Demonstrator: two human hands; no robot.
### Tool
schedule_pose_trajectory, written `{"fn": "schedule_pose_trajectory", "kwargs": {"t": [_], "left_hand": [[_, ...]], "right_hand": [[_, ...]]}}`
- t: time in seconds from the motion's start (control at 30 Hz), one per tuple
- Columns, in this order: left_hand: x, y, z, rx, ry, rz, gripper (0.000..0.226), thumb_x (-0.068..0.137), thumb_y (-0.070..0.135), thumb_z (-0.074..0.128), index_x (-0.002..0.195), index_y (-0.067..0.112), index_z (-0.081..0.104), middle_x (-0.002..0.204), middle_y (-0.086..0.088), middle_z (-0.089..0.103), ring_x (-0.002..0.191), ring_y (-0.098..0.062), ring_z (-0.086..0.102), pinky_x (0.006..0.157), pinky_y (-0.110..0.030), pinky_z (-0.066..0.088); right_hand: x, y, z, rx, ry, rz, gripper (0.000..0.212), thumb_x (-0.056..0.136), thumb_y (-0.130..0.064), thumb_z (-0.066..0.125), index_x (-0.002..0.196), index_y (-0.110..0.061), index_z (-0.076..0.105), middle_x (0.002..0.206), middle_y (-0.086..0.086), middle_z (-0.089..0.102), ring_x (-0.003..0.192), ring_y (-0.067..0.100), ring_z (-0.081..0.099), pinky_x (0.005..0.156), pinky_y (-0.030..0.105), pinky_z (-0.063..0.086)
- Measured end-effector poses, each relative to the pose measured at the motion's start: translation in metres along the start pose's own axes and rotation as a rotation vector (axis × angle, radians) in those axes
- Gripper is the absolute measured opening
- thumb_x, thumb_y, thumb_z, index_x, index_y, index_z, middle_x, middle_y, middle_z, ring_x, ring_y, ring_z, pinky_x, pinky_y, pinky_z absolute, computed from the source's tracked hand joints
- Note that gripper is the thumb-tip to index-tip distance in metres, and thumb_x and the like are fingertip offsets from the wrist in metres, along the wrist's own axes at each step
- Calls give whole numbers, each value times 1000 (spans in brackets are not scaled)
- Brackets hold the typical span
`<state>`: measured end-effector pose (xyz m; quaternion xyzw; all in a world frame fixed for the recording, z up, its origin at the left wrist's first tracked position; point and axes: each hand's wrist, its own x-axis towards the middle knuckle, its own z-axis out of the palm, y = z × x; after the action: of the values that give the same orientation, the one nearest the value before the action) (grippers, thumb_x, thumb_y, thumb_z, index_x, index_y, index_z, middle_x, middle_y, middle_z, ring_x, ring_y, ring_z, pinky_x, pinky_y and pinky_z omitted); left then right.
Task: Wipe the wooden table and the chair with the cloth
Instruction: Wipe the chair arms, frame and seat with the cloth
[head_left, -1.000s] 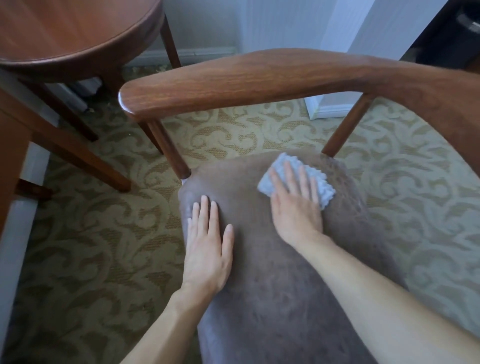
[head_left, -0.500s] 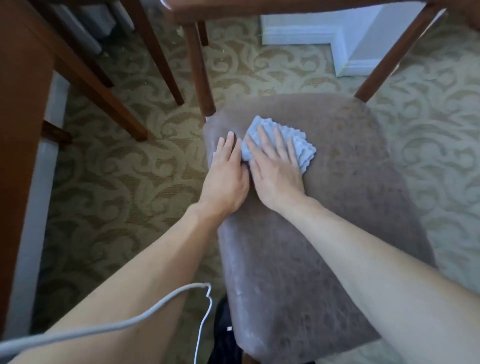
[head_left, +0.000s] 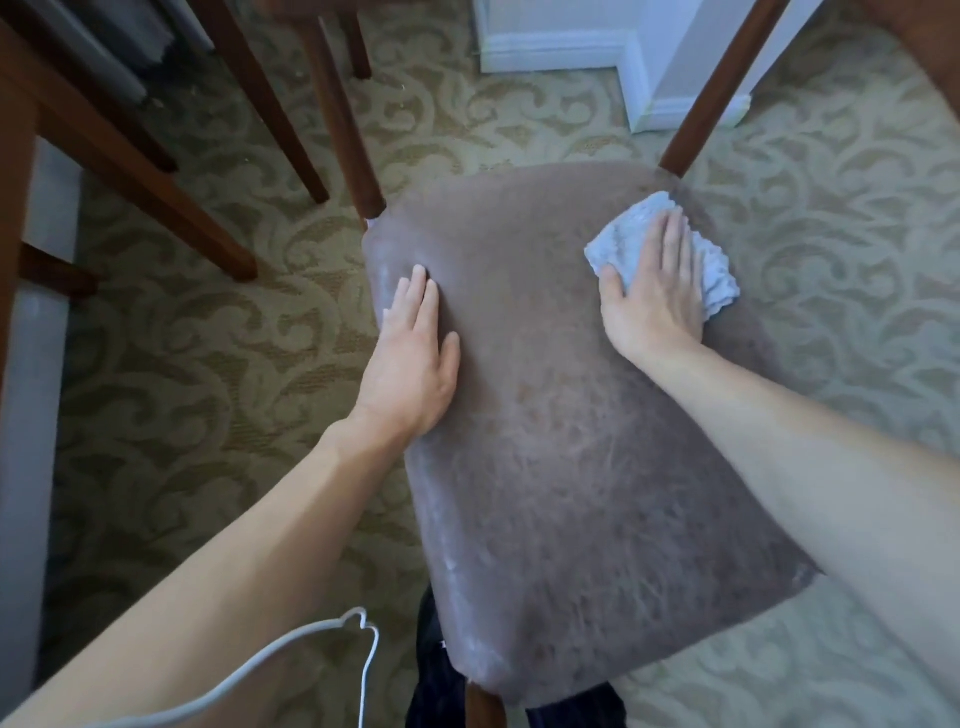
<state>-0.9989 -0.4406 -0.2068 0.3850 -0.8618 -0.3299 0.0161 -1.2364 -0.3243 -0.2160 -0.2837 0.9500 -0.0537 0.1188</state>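
Right hand (head_left: 649, 296) presses the cloth (head_left: 711, 265) flat at two o'clock on the chair seat (head_left: 571, 467); left hand (head_left: 410, 358) lies spread flat at ten o'clock.

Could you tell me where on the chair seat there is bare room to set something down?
The seat is bare between the left hand and right hand, and across its whole near half. The far right corner is crowded by the cloth.
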Motion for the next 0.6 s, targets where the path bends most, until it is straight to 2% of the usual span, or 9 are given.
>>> {"fn": "schedule_pose_trajectory", "kwargs": {"t": [0.1,0.17,0.23,0.27,0.33,0.4,0.47,0.5,0.6], "left_hand": [[0,1,-4,-76,-15,-30,61,110,27,36,164,10,12,173,0,2,158,-14,-4,124,-25,-4],[0,4,-14,-178,-19,-25,54,110,34,37,161,20,28,169,5,24,156,-9,14,125,-25,12],[0,4,-25,-284,67,-66,31,106,41,40,130,37,59,129,27,64,122,8,55,100,-11,39],[1,3,-29,-299,118,-104,20,103,43,42,106,39,62,101,29,69,95,12,61,79,-5,41],[0,2,-34,-263,186,-140,18,100,43,48,88,32,55,78,15,65,72,4,59,62,-9,41],[-2,5,-32,-185,186,-106,16,99,41,52,92,26,54,87,13,66,80,4,61,68,-12,44],[-2,9,-27,-65,128,-77,30,99,45,51,115,23,62,129,6,66,122,-4,59,100,-27,49],[-1,12,-26,18,97,-77,45,99,49,49,131,20,61,149,2,56,139,-12,49,110,-33,43],[2,17,-23,198,64,-83,64,102,53,42,150,12,48,166,1,33,152,-18,30,114,-39,38]], "right_hand": [[-15,-44,7,-7,-28,-161,68,105,-36,28,161,-6,4,171,11,-2,158,25,-4,128,43,-1],[-42,-92,18,13,-57,-393,66,105,-33,28,162,-10,5,171,6,0,158,22,-3,128,42,0],[-73,-133,31,15,-77,-496,67,104,-34,28,162,-14,2,171,0,-4,157,18,-7,128,40,-2],[-84,-146,34,33,-90,-491,67,102,-36,26,162,-15,1,171,-2,-5,157,16,-9,128,39,-4],[-97,-154,39,65,-116,-481,70,100,-39,24,162,-17,1,171,-5,-6,157,15,-12,128,38,-6],[-102,-143,40,56,-117,-508,69,102,-39,29,162,-18,2,171,-6,-5,157,15,-11,128,38,-5],[-102,-125,38,36,-105,-531,67,103,-39,32,163,-23,6,171,-7,-2,157,15,-7,128,39,-2],[-100,-114,37,27,-87,-528,65,103,-37,32,163,-26,9,171,-6,1,157,17,-3,128,40,0],[-70,-59,25,-24,3,-394,60,104,-33,34,161,-31,17,171,-2,8,158,22,6,128,43,4]]}}
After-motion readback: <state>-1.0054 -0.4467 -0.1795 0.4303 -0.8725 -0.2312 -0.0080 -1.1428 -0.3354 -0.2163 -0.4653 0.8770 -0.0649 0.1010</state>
